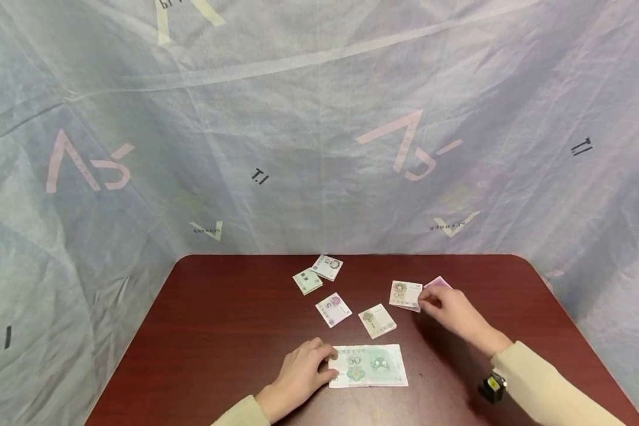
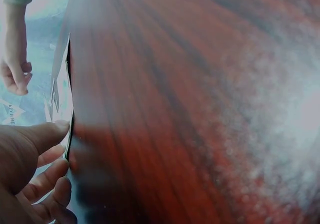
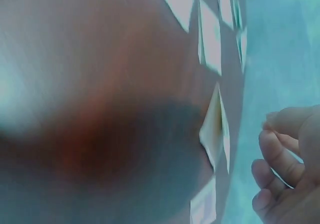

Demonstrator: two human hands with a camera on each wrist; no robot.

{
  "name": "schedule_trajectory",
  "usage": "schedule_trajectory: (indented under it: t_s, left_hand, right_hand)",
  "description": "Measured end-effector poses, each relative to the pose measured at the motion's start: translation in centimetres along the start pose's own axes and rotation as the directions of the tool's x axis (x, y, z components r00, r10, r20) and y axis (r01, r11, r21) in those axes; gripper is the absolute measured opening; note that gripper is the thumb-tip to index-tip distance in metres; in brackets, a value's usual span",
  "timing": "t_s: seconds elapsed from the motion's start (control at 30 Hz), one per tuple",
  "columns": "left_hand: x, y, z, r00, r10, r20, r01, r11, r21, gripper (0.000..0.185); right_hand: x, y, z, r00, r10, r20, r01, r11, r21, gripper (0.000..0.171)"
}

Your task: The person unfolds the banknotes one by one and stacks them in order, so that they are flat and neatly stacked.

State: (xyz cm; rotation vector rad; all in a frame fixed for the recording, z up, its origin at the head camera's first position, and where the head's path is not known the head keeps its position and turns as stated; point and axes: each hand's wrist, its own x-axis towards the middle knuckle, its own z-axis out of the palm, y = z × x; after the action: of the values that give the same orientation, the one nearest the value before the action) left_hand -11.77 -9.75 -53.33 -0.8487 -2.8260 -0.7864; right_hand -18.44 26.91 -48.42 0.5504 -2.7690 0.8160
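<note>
Play banknotes being gathered on a dark red surface (image 1: 218,331).

A flat green 50 note (image 1: 369,365) lies nearest the person, its left edge pressed by the relaxed fingers of the left hand (image 1: 300,374). The right hand (image 1: 449,310) touches a folded note (image 1: 405,294) with loosely curled fingers; whether it pinches it is unclear. Most remains loose, I judge: a pink note (image 1: 438,283) beside it and four folded notes (image 1: 333,309) scattered mid-surface.

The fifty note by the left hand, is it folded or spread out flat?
Spread flat. The fifty note lies full length on the table, its whole printed face showing, while the left hand touches its left edge.
</note>
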Motion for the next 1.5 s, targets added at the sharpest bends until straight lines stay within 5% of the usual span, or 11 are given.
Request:
schedule_trajectory:
  t_s: [0.17,0.43,0.73,1.07,1.33,1.5]
  left_hand:
    - [-0.1,0.0,0.1,1.0,0.012,-0.009,-0.012,1.0,0.009,0.023]
    - [0.2,0.0,0.0,1.0,0.001,0.007,-0.001,1.0,-0.008,0.023]
    - [-0.1,-0.2,0.1,1.0,0.009,0.002,-0.009,1.0,-0.016,0.024]
    - [0.2,-0.2,0.2,1.0,0.016,-0.001,-0.016,1.0,-0.009,0.023]
    - [0.2,0.0,0.1,1.0,0.016,-0.007,-0.016,1.0,0.002,0.024]
    - [-0.1,-0.2,0.2,1.0,0.023,-0.014,-0.023,1.0,-0.003,0.024]
  right_hand:
    - [2.2,2.6,-0.2,0.999,0.043,0.008,-0.043,0.998,-0.056,0.005]
    - [3.7,4.9,1.0,0.997,0.042,0.061,-0.036,0.995,-0.089,0.02]
    - [4.2,4.6,2.5,0.986,0.009,0.167,0.03,0.973,-0.228,0.034]
    - [4.4,4.1,2.3,0.99,0.006,0.14,0.031,0.965,-0.259,0.026]
    - [4.5,4.0,2.0,0.981,0.025,0.194,0.02,0.974,-0.224,0.065]
    - [4.5,3.5,1.8,0.963,0.042,0.265,0.031,0.963,-0.267,0.063]
